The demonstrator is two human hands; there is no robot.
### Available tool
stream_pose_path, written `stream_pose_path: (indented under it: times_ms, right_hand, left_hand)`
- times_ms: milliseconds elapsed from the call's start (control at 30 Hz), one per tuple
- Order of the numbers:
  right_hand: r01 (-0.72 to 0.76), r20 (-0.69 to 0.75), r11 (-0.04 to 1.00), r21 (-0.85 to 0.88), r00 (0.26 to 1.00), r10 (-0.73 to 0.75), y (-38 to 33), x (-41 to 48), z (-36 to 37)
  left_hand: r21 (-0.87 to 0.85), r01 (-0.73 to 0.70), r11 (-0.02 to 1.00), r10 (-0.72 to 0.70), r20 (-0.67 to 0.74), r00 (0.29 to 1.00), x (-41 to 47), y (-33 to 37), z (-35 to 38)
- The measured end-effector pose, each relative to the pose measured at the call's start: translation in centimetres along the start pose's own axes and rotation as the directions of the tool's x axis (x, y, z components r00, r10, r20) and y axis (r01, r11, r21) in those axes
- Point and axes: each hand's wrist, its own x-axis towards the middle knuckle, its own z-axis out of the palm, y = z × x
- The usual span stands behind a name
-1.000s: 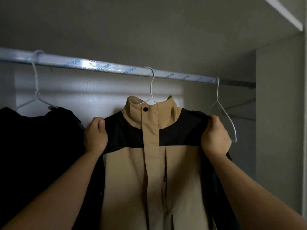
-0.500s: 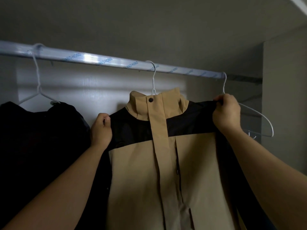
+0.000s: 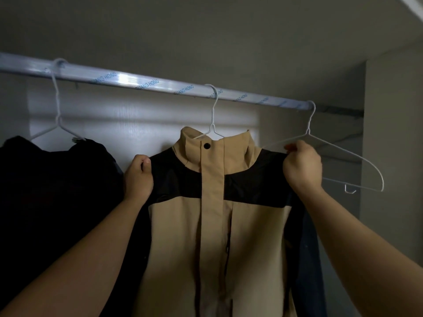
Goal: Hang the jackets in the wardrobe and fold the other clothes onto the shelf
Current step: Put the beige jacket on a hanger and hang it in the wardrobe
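Note:
A tan and black jacket [image 3: 215,220] hangs facing me on a white wire hanger [image 3: 212,124] hooked over the silver wardrobe rail [image 3: 128,80]. My left hand [image 3: 138,177] grips the jacket's black left shoulder. My right hand [image 3: 302,167] pinches the black right shoulder, right beside the arm of an empty white wire hanger [image 3: 343,156]. A black jacket [image 3: 52,202] hangs on another white hanger [image 3: 57,124] at the far left.
The wardrobe's pale back panel [image 3: 128,124] sits behind the clothes. A side wall [image 3: 393,156] closes the right end, and the rail's far right stretch beyond the empty hanger is bare. A board [image 3: 206,30] spans overhead.
The tan jacket and both hands have shifted slightly as the view moved. My right hand has slid from beside the empty hanger's neck down to the jacket's shoulder edge.

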Motion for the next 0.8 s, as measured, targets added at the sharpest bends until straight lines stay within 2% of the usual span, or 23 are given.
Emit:
stream_pose_path:
  times_ms: [133, 233, 300, 367, 433, 500, 533, 567, 600, 633, 700, 733, 800]
  right_hand:
    - [0.215, -0.042, 0.975, -0.059, 0.975, -0.217, 0.0, -1.5, 1.0]
    - [0.266, -0.055, 0.963, -0.035, 0.962, -0.267, 0.3, -1.6, 1.1]
    - [0.255, -0.041, 0.966, -0.032, 0.966, -0.256, 0.2, -1.2, 0.8]
    - [0.183, 0.048, 0.983, 0.028, 0.982, -0.185, 0.0, -0.5, 0.5]
    - [-0.013, 0.189, 0.99, 0.139, 0.982, -0.013, -0.3, 0.6, 0.2]
    - [-0.284, 0.284, 0.917, 0.28, 0.937, 0.204, -0.9, 2.1, 0.1]
    - [-0.366, 0.292, 0.877, 0.312, 0.915, 0.278, -1.4, 2.6, 0.1]
    - [-0.373, 0.266, 0.875, 0.308, 0.917, 0.297, -2.0, 2.8, 0.2]
    - [-0.301, 0.21, 0.92, 0.251, 0.945, 0.252, -2.4, 2.7, 0.3]
    - [-0.166, 0.145, 0.977, 0.136, 0.979, 0.146, -2.5, 2.5, 0.6]
    - [0.064, 0.095, 0.992, -0.105, 0.994, -0.054, -2.3, 1.5, 0.7]
    - [0.129, 0.099, 0.976, -0.175, 0.989, -0.113, -2.2, 1.0, 0.9]
    - [0.155, 0.085, 0.969, -0.191, 0.986, -0.141, -2.7, 0.2, 1.4]
  left_hand:
    - [0.013, 0.027, 1.0, -0.027, -0.01, 1.0, -0.3, 0.1, 0.3]
    - [0.127, 0.002, 0.992, 0.01, -0.093, 0.996, 0.0, 1.1, 0.2]
    - [0.187, -0.081, 0.979, 0.1, -0.091, 0.991, 0.2, 2.1, 0.4]
    - [0.165, -0.188, 0.968, 0.193, -0.019, 0.981, 0.0, 3.3, 0.9]
    - [0.167, -0.227, 0.96, 0.228, 0.012, 0.974, -0.2, 3.9, 1.5]
    - [0.171, -0.222, 0.96, 0.225, 0.002, 0.974, -0.1, 4.1, 1.7]
    - [0.162, -0.212, 0.964, 0.216, -0.005, 0.976, 0.0, 4.0, 1.7]
    - [0.143, -0.201, 0.969, 0.204, -0.009, 0.979, 0.1, 4.0, 1.6]
    - [0.119, -0.188, 0.975, 0.19, -0.009, 0.982, 0.1, 4.0, 1.6]
    - [0.089, -0.17, 0.981, 0.171, -0.003, 0.985, 0.0, 4.0, 1.5]
    - [0.011, -0.131, 0.991, 0.13, 0.011, 0.991, -0.1, 3.8, 1.4]
    - [-0.017, -0.118, 0.993, 0.118, 0.01, 0.993, -0.2, 3.7, 1.4]
    - [-0.033, -0.104, 0.994, 0.104, -0.003, 0.995, -0.2, 3.6, 1.3]
